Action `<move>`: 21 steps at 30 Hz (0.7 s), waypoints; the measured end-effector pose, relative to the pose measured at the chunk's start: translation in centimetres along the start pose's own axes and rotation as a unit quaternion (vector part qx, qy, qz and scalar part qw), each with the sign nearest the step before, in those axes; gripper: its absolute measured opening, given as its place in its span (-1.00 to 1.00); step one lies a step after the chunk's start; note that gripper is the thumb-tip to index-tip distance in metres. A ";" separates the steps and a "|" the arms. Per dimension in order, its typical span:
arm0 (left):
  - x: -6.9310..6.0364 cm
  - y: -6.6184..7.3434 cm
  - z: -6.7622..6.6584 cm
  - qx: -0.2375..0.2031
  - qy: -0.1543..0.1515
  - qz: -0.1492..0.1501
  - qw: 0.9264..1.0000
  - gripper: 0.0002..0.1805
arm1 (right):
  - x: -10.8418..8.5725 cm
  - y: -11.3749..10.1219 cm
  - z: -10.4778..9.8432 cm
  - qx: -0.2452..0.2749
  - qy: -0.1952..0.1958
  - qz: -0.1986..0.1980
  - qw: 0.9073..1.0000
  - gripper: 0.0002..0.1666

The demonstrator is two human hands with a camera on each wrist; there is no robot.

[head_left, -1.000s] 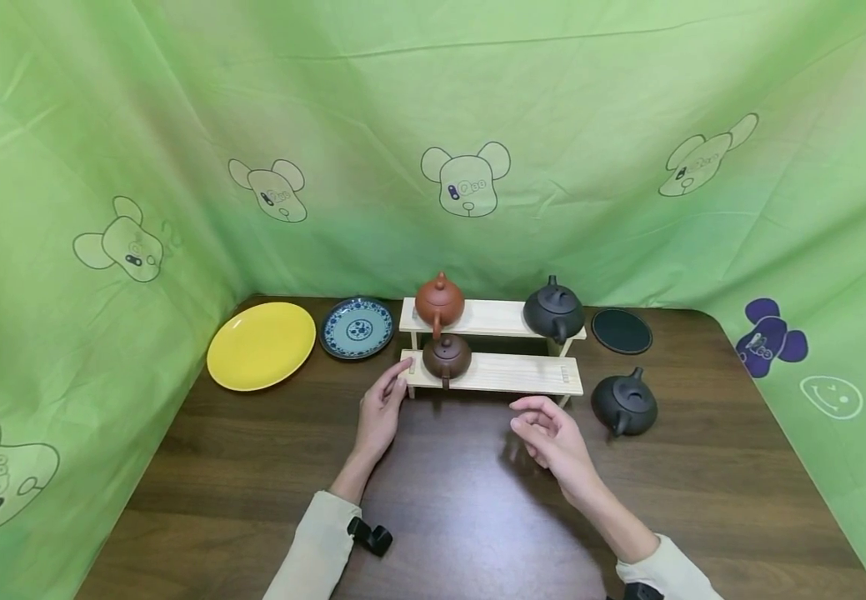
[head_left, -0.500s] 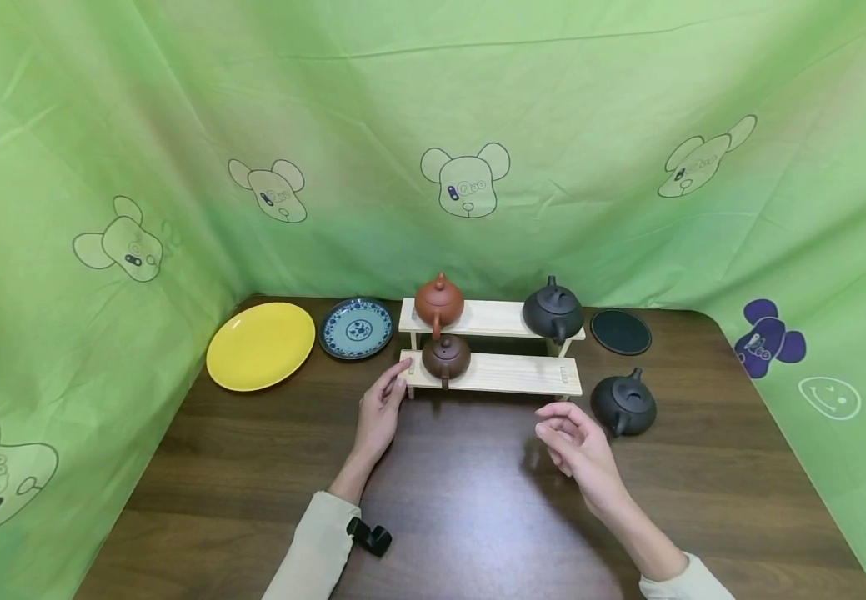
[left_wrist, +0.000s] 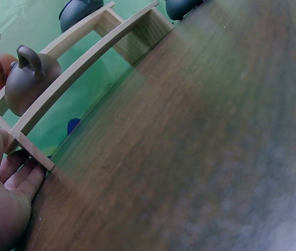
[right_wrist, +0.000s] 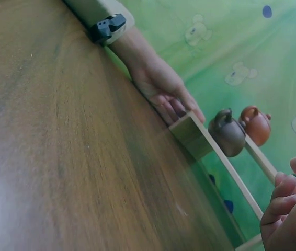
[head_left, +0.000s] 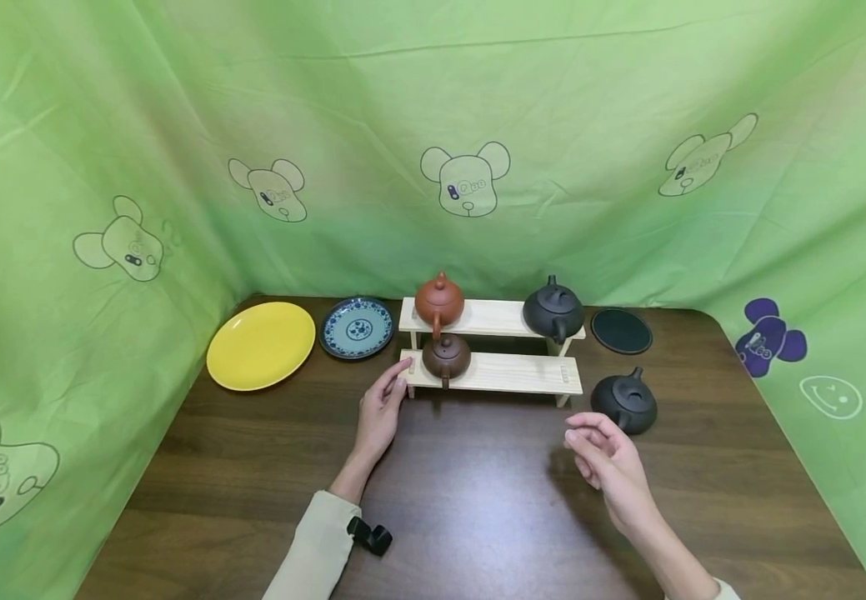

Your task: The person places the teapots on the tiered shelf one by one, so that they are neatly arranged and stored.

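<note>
A two-tier wooden stand [head_left: 511, 373] carries a red-brown teapot [head_left: 440, 302] and a black teapot [head_left: 553, 310] on its upper shelf. On the lower shelf, toward the left, sits a dark brown teapot [head_left: 446, 357]. My left hand [head_left: 380, 417] holds the left end of the lower shelf; the left wrist view shows its fingers [left_wrist: 25, 178] by the leg there. With loosely curled fingers and nothing in them, my right hand [head_left: 613, 467] hovers over the table, just in front of a second black teapot [head_left: 625, 404] that stands on the table and is partly covered by it.
A yellow plate [head_left: 262, 346] and a blue patterned plate [head_left: 357, 328] lie left of the stand. To its right is a dark round coaster [head_left: 622, 331]. The wooden table [head_left: 478, 517] is backed by a green printed cloth [head_left: 372, 125].
My right hand has moved rightward and slightly toward me, away from the stand's front and close to the black teapot on the table. The left hand and the teapots have stayed put.
</note>
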State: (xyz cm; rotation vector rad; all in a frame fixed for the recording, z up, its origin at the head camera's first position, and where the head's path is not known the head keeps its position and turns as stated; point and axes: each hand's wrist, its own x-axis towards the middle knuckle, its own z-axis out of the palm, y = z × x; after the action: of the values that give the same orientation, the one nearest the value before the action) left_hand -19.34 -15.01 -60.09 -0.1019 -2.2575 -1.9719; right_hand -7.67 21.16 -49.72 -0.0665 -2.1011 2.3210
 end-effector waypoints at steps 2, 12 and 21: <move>-0.1 0.2 0.0 0.006 0.003 0.011 1.000 -0.61 | -0.2 0.0 -0.5 0.005 0.002 -0.003 1.000 -0.87; 0.0 0.5 0.2 0.002 0.002 0.009 1.000 -0.61 | -1.1 0.4 -2.9 0.016 0.024 -0.004 1.000 -0.81; -0.1 0.4 0.1 0.003 0.006 -0.002 1.000 -0.59 | -1.8 0.6 -4.1 0.012 0.040 0.012 0.999 -0.76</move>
State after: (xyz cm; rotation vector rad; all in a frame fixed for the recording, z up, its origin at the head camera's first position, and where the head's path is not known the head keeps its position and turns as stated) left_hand -19.19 -14.89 -59.69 -0.0856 -2.2580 -1.9620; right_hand -5.69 25.07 -50.66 -0.1825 -2.0461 2.3166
